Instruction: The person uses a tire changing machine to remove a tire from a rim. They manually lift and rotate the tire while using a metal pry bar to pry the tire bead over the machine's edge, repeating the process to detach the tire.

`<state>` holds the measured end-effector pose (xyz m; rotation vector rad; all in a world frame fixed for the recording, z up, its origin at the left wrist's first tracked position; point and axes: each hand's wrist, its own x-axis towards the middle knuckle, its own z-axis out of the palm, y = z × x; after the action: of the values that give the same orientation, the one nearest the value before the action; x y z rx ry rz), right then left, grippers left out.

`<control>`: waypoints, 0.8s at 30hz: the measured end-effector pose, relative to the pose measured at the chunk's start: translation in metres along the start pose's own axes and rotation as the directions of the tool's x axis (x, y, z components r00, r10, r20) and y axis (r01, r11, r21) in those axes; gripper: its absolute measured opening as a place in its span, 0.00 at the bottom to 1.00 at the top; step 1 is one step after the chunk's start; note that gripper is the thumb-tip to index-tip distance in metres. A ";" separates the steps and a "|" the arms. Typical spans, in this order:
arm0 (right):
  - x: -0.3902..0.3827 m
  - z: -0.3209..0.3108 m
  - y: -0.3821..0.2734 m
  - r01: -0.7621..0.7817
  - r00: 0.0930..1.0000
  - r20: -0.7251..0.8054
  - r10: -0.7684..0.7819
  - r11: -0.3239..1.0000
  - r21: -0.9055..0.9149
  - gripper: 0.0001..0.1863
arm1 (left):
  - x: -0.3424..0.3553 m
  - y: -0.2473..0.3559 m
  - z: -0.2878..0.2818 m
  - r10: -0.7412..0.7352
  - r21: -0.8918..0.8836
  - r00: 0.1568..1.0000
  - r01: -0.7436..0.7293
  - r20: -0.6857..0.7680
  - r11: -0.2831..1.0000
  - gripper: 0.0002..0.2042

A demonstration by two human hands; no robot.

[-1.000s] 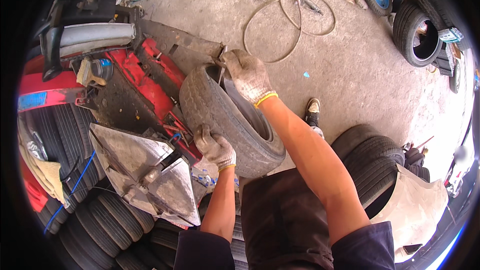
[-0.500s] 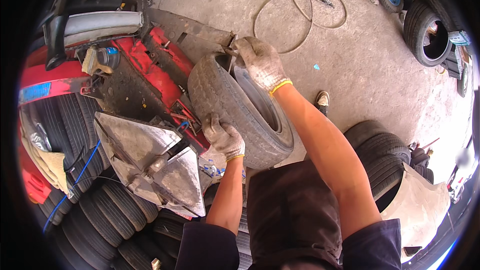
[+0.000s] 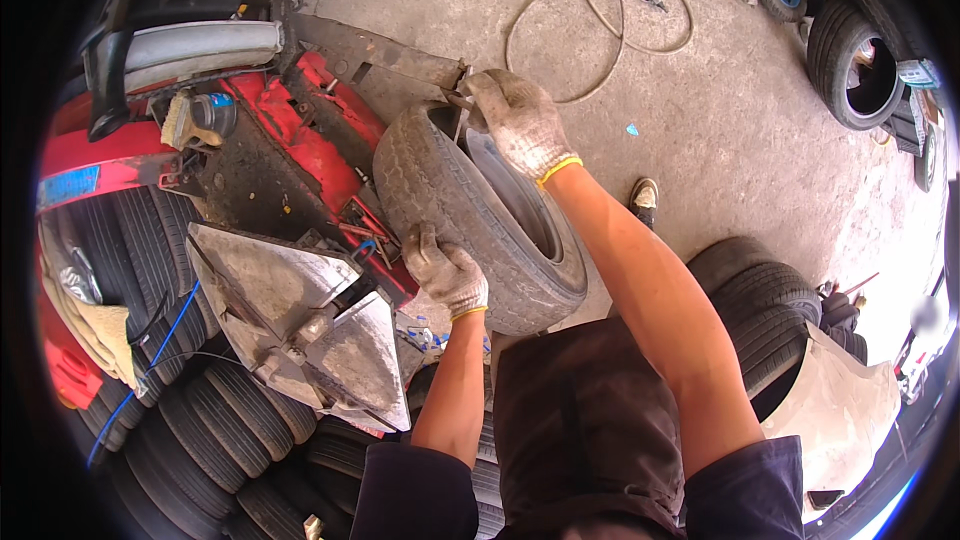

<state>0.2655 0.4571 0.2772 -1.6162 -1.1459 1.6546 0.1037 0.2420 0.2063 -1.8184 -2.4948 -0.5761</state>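
A worn, dusty tire on a wheel stands tilted against the red machine, its rim side facing right. My left hand, in a soiled knit glove, presses on the tread near its lower left with the fingers curled. At the tire's far edge my right hand, gloved with a yellow cuff, is closed around a metal bar. Only a short end of that bar shows past the fingers; the rest is hidden by the glove.
The red tire-changing machine lies to the left, with a metal turntable and a brush in a tin. Tires are stacked at lower left and more at right. An air hose coils on the concrete floor.
Almost nothing differs. The whole view has shifted very slightly; both hands keep their places on the tire and the bar.
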 end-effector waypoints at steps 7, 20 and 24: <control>0.001 0.002 0.001 -0.012 1.000 -0.011 0.012 0.999 0.039 0.25 | -0.002 -0.003 0.002 -0.008 0.001 1.000 0.008 -0.010 1.000 0.20; -0.001 0.001 0.007 0.013 1.000 -0.020 -0.013 0.999 0.044 0.25 | 0.000 0.005 -0.004 0.040 0.039 0.999 -0.039 -0.013 0.998 0.19; 0.003 0.001 0.013 0.064 0.997 -0.042 -0.064 0.998 -0.003 0.22 | 0.001 0.010 -0.005 -0.020 0.010 0.999 0.019 0.037 1.000 0.19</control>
<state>0.2666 0.4529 0.2646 -1.5912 -1.1661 1.5718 0.1112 0.2442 0.2137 -1.8203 -2.5367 -0.5354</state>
